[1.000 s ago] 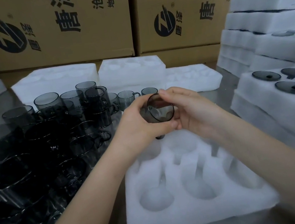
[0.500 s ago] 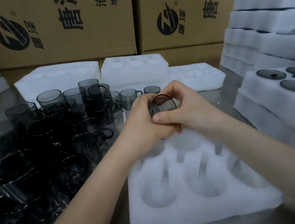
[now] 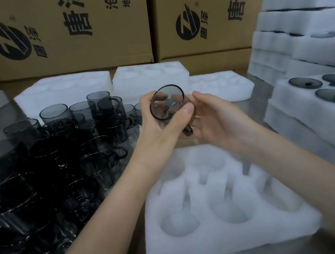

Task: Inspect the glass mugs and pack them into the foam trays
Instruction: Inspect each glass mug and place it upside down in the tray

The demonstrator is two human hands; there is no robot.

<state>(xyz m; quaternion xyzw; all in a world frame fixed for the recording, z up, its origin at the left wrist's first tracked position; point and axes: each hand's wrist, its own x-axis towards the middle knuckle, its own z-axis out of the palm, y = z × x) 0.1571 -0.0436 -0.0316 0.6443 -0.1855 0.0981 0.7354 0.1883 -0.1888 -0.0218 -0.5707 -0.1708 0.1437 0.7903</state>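
Printed cardboard boxes [image 3: 62, 31] stacked behind, steel tabletop [image 3: 252, 99], dim light

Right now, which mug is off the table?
The mug held by the left hand, raised over the front foam tray, right hand beside it; the other mugs sit clustered at left.

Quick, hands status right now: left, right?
Left hand: holding the glass mug, thumb on its rim.
Right hand: open, fingers relaxed beside the mug; contact unclear.
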